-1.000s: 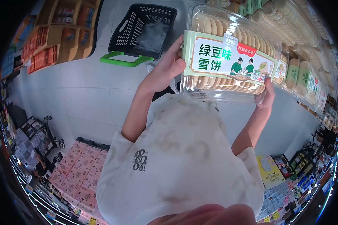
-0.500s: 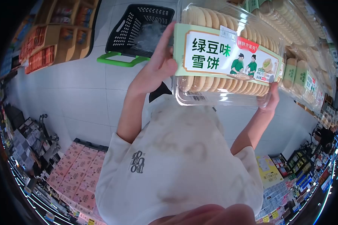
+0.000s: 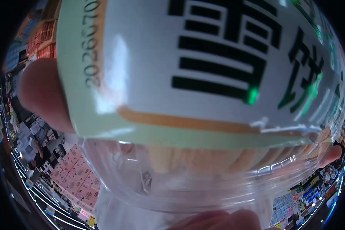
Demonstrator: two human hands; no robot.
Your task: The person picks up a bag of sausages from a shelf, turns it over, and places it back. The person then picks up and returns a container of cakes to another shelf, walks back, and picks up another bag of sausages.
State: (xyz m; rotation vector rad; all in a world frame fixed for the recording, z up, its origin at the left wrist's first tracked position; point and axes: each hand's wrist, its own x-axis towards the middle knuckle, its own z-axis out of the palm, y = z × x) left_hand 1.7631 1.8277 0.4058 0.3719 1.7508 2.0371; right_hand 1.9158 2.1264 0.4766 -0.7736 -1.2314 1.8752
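Note:
A clear plastic box of round pale biscuits (image 3: 203,159) fills most of the head view, held right up close to the camera. Its light green and white label (image 3: 145,76) shows large black characters and a printed number along the left edge. My left hand (image 3: 44,94) grips the box's left end; only the thumb shows beside the label. At the far right end a fingertip of my right hand (image 3: 331,156) presses against the box. The other fingers of both hands are hidden behind it.
Pink patterned boxes (image 3: 76,178) are stacked at the lower left. Shelves with red-orange packets (image 3: 44,36) stand at the upper left. Grey-white packs (image 3: 283,209) and other shop goods lie at the lower right. The box blocks the view ahead.
The biscuit box has come much closer to the camera, both hands still on it. It now covers the black basket, the floor and most of the white shirt.

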